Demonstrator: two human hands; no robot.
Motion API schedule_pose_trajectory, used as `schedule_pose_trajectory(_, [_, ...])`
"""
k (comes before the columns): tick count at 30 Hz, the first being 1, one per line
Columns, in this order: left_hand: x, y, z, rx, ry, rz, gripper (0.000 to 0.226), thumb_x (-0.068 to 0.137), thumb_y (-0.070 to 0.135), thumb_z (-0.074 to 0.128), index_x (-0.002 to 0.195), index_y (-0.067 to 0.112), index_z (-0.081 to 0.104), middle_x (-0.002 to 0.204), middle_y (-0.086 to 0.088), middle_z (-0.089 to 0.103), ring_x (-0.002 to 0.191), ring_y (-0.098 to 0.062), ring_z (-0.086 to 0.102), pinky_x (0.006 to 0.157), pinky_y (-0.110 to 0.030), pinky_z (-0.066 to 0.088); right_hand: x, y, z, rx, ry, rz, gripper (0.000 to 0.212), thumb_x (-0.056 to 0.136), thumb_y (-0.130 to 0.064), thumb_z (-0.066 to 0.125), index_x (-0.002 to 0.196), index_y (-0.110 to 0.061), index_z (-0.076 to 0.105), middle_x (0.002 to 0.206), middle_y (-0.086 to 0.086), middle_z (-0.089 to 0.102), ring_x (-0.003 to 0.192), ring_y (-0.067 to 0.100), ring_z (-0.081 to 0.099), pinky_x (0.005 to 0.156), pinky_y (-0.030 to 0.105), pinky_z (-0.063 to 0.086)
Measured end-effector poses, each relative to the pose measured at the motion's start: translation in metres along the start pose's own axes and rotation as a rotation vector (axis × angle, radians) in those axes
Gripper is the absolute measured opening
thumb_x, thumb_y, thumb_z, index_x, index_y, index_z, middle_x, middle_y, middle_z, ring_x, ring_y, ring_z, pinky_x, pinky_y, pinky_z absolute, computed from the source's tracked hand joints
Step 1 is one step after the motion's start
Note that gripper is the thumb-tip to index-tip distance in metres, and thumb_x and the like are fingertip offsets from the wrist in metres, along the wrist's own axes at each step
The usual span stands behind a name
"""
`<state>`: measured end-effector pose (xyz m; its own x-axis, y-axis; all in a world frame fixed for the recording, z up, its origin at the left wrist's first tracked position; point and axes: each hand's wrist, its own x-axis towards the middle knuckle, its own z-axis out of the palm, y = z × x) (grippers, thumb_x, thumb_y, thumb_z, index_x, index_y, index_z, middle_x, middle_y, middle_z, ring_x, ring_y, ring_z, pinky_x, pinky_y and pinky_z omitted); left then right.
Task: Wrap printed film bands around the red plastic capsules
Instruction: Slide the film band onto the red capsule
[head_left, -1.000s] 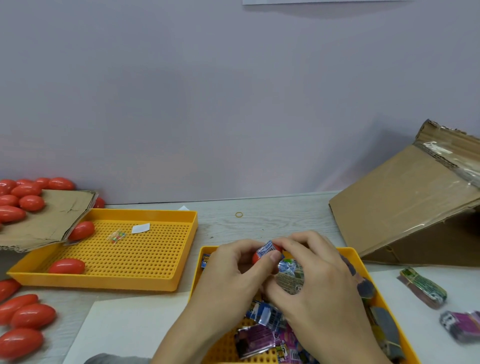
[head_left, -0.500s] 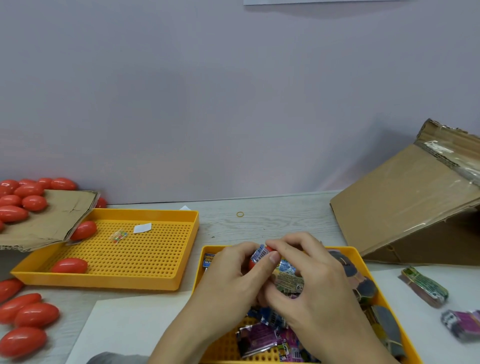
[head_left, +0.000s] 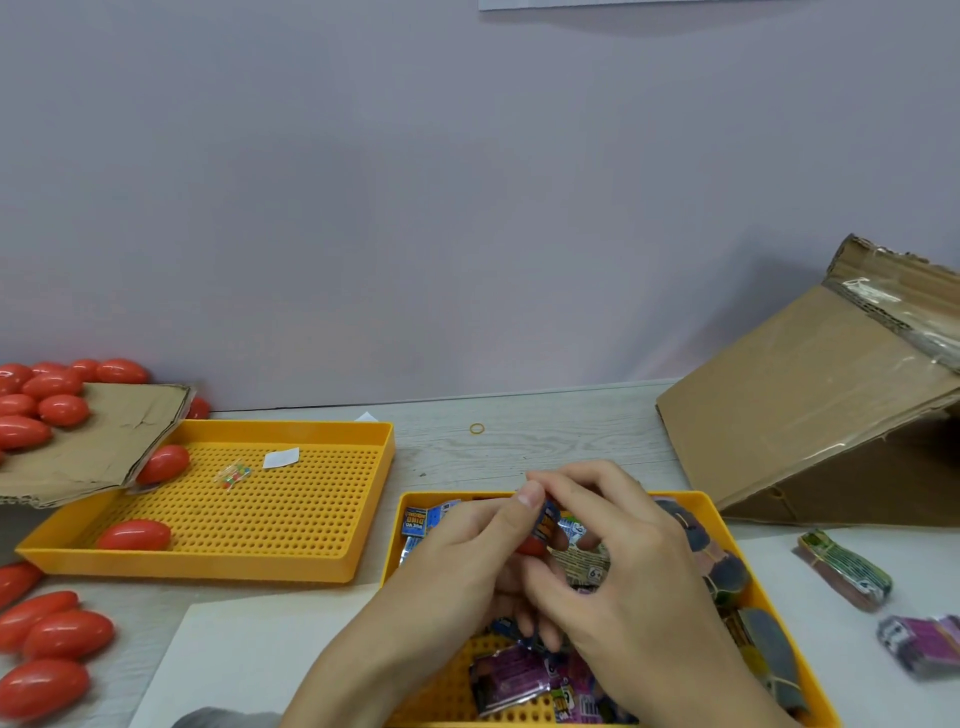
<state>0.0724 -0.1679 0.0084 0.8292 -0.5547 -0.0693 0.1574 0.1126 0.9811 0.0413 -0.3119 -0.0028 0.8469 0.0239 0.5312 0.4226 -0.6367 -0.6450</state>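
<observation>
Both hands meet over the near yellow tray (head_left: 711, 506). My left hand (head_left: 457, 561) grips a red capsule (head_left: 531, 546), thumb up along its side. A blue printed film band (head_left: 546, 522) sits round the capsule, and my right hand (head_left: 628, 561) pinches that band with curled fingers. Most of the capsule is hidden by the fingers. Loose printed bands (head_left: 511, 680) in blue, purple and green lie in the tray under the hands.
A second yellow perforated tray (head_left: 311, 564) at left holds two red capsules (head_left: 134, 535). More red capsules (head_left: 57, 639) lie at the left edge and on torn cardboard (head_left: 98, 441). A tilted cardboard box (head_left: 810, 405) stands right; band bundles (head_left: 844, 569) lie nearby.
The hands have turned the capsule: the blue band now faces up between the fingers, and my left thumb has lifted higher along it. Both hands stay over the near tray.
</observation>
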Motion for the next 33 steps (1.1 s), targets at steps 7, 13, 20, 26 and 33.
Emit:
schedule_pose_trajectory(7, [0.001,-0.003,0.002,0.041,0.036,0.028,0.038,0.088,0.057,0.050,0.086,0.028,0.075,0.075,-0.012,0.069,0.064,-0.021,0.065,0.058,-0.029,0.049,0.002,0.000,-0.002,0.034,-0.005,-0.005,0.039,0.077,-0.035,0.067,0.115,-0.041,0.058,0.104,-0.020,0.055,0.095,-0.003,0.057,0.074,0.002,0.039])
schedule_pose_trajectory(13, [0.006,-0.006,0.001,0.104,0.167,0.127,0.037,0.088,0.041,0.052,0.097,0.014,0.076,0.086,-0.013,0.074,0.080,-0.022,0.070,0.073,-0.036,0.059,0.000,0.003,-0.001,-0.029,-0.018,0.016,0.045,0.078,-0.026,0.079,0.122,-0.023,0.067,0.104,-0.021,0.054,0.101,-0.006,0.053,0.078,0.001,0.039])
schedule_pose_trajectory(20, [0.006,-0.004,0.007,-0.128,0.169,0.026,0.046,0.091,0.036,0.048,0.091,-0.001,0.074,0.085,-0.026,0.072,0.075,-0.030,0.072,0.067,-0.030,0.059,0.000,0.001,0.000,0.085,-0.003,0.065,0.053,0.077,-0.020,0.082,0.127,-0.021,0.065,0.106,-0.018,0.054,0.099,-0.013,0.051,0.071,-0.004,0.039])
schedule_pose_trajectory(26, [0.007,-0.002,0.011,-0.199,0.253,-0.007,0.040,0.104,0.026,0.039,0.105,-0.005,0.065,0.086,-0.028,0.072,0.072,-0.032,0.074,0.064,-0.032,0.061,0.003,0.001,-0.001,0.062,0.060,0.065,0.037,0.076,-0.027,0.082,0.112,-0.028,0.071,0.102,-0.022,0.063,0.101,-0.004,0.058,0.077,0.004,0.043])
schedule_pose_trajectory(33, [0.005,0.002,0.004,-0.336,0.203,-0.047,0.035,0.092,0.016,0.049,0.096,-0.008,0.073,0.095,-0.033,0.070,0.077,-0.035,0.072,0.067,-0.035,0.061,0.002,0.001,-0.001,-0.009,0.079,-0.009,0.042,0.075,-0.019,0.084,0.113,-0.026,0.069,0.105,-0.021,0.059,0.105,-0.004,0.056,0.083,0.002,0.040])
